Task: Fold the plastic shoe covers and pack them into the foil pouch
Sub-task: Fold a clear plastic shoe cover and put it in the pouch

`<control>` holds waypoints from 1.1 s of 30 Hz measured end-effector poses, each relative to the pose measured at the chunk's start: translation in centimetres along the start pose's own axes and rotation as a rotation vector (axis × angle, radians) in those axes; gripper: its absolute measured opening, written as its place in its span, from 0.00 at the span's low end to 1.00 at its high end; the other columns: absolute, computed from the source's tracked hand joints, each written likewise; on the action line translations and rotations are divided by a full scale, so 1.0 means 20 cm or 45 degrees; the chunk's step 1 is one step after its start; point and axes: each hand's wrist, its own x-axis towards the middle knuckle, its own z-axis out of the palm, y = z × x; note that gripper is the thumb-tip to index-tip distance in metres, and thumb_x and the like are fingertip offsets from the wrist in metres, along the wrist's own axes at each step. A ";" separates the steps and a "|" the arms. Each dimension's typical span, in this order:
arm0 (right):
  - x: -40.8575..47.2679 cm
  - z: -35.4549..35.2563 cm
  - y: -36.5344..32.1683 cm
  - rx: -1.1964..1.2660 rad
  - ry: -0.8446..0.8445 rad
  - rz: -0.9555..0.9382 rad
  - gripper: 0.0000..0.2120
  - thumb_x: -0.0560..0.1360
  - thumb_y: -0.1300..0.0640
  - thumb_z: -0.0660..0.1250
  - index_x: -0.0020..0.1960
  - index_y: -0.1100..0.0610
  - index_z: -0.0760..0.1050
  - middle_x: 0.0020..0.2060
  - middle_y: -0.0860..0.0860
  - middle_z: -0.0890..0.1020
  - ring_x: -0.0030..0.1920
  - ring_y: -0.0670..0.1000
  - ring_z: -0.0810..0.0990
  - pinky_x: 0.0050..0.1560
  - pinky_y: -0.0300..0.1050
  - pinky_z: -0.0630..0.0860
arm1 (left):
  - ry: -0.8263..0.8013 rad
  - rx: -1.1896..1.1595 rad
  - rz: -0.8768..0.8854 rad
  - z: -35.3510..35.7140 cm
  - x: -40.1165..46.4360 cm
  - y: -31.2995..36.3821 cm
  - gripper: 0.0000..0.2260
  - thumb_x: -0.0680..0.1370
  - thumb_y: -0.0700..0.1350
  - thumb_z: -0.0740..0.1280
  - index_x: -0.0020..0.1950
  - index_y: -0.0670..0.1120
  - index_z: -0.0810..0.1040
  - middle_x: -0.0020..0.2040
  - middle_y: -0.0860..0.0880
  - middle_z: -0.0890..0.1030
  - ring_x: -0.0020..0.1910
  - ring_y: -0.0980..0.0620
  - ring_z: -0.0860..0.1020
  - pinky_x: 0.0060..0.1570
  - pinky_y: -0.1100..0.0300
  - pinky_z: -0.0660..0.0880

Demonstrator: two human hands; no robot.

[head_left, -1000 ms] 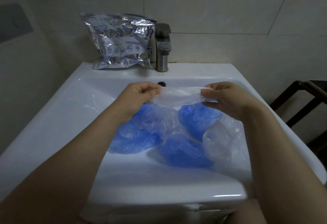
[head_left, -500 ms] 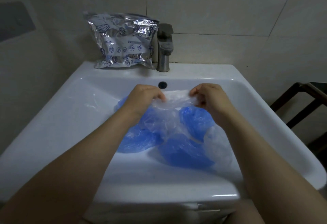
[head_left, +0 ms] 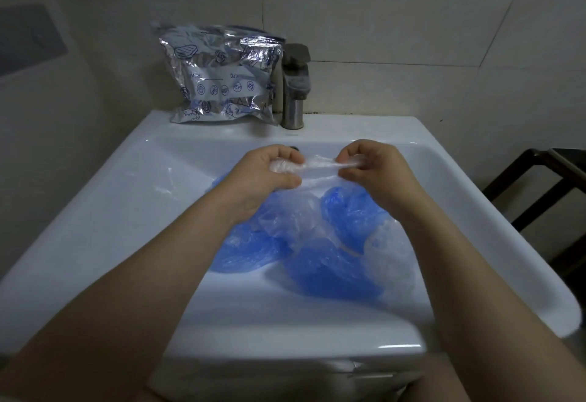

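Head view. Your left hand (head_left: 266, 173) and right hand (head_left: 374, 167) are both raised over the far half of the white sink (head_left: 95, 227). Between them you hold one clear shoe cover (head_left: 317, 167), gathered into a narrow, crumpled band. The fingers of your left hand are curled round one bunched end of it; the thumb and fingers of your right hand pinch the other end. The band runs nearly level from hand to hand, and a loose flap of it hangs below toward the basin.

In the basin beneath your forearms lies a pile of blue shoe covers (head_left: 329, 271), unfolded and crumpled, mixed with more clear covers (head_left: 285, 221). One blue cover lies at the left under your left forearm, one toward the near middle, and one at the right just under your right wrist. A clear cover lies at the right edge of the pile, against the basin wall.

The foil pouch (head_left: 222, 78) stands upright on the sink's rear ledge, leaning on the tiled wall, just left of the metal faucet (head_left: 293, 84) and apparently touching it. It is well apart from both hands. Whether its top is sealed cannot be determined. At the right edge, beside the sink, you see a dark wooden frame (head_left: 545, 192).
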 end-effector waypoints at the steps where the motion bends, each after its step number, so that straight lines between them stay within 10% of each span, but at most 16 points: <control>1: 0.00 -0.01 0.00 -0.024 0.010 -0.020 0.06 0.70 0.66 0.71 0.42 0.56 0.78 0.40 0.54 0.83 0.40 0.51 0.79 0.46 0.44 0.76 | -0.032 -0.025 -0.010 0.00 0.00 0.00 0.15 0.71 0.26 0.66 0.45 0.46 0.78 0.44 0.48 0.78 0.40 0.54 0.75 0.40 0.67 0.77; 5: 0.01 -0.03 0.01 -0.122 -0.058 -0.035 0.04 0.72 0.61 0.70 0.41 0.52 0.79 0.39 0.51 0.83 0.40 0.50 0.80 0.43 0.41 0.77 | -0.049 0.100 -0.034 0.00 -0.01 0.02 0.19 0.73 0.29 0.66 0.61 0.44 0.77 0.51 0.46 0.80 0.44 0.55 0.77 0.45 0.68 0.76; 12: 0.00 -0.08 0.02 -0.059 -0.192 0.074 0.05 0.74 0.57 0.68 0.39 0.52 0.78 0.35 0.48 0.79 0.38 0.45 0.76 0.44 0.37 0.73 | -0.061 0.837 0.366 -0.05 0.01 0.00 0.09 0.75 0.38 0.68 0.54 0.44 0.81 0.44 0.50 0.74 0.38 0.65 0.72 0.40 0.79 0.63; 21: -0.01 -0.15 0.02 0.812 -0.406 0.245 0.06 0.70 0.63 0.69 0.40 0.52 0.79 0.33 0.49 0.78 0.34 0.46 0.77 0.39 0.41 0.78 | -0.289 0.261 0.259 -0.09 -0.04 0.07 0.14 0.77 0.36 0.63 0.57 0.53 0.76 0.44 0.53 0.80 0.41 0.61 0.80 0.48 0.72 0.72; 26: -0.01 -0.11 0.00 0.610 -0.351 0.246 0.22 0.75 0.71 0.56 0.32 0.54 0.79 0.35 0.53 0.76 0.30 0.46 0.72 0.37 0.39 0.77 | -0.283 0.304 0.201 -0.04 -0.07 0.08 0.15 0.77 0.30 0.59 0.44 0.48 0.81 0.38 0.58 0.82 0.36 0.63 0.78 0.42 0.74 0.72; 33: -0.02 0.06 -0.03 0.365 -0.128 0.332 0.08 0.76 0.58 0.65 0.42 0.62 0.76 0.30 0.52 0.73 0.33 0.47 0.72 0.39 0.38 0.77 | 0.005 0.267 -0.097 0.01 -0.03 0.03 0.13 0.76 0.46 0.67 0.31 0.47 0.72 0.26 0.54 0.72 0.26 0.57 0.70 0.33 0.65 0.67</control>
